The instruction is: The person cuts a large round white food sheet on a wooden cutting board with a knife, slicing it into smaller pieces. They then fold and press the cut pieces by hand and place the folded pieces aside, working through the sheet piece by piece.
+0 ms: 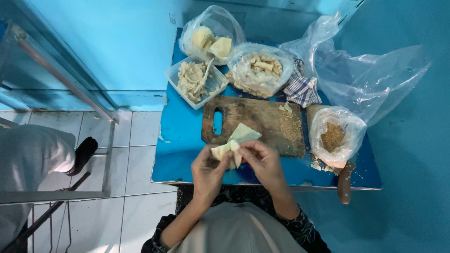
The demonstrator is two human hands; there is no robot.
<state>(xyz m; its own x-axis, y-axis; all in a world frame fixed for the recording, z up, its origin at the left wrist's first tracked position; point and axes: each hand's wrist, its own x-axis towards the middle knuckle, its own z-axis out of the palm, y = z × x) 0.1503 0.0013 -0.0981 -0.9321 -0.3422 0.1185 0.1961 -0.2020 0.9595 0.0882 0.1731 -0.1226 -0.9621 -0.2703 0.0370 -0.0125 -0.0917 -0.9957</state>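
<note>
Both hands hold one pale yellow thin wrapper [236, 138] above the near edge of a worn wooden cutting board [262, 122]. My left hand [207, 168] pinches its lower left part. My right hand [264, 159] grips its right side, thumb on the folded sheet. The wrapper's far corner points up over the board. What lies inside the fold is hidden.
A blue table [178, 140] carries a clear tub of shredded filling with a spoon [194, 80], a bag of yellow sheets [211, 40], a bag of rolled pieces [260, 68], a checked cloth [302, 90], a bag of brown crumbs [333, 136] and a knife handle [345, 182]. Another person's leg [33, 159] is at left.
</note>
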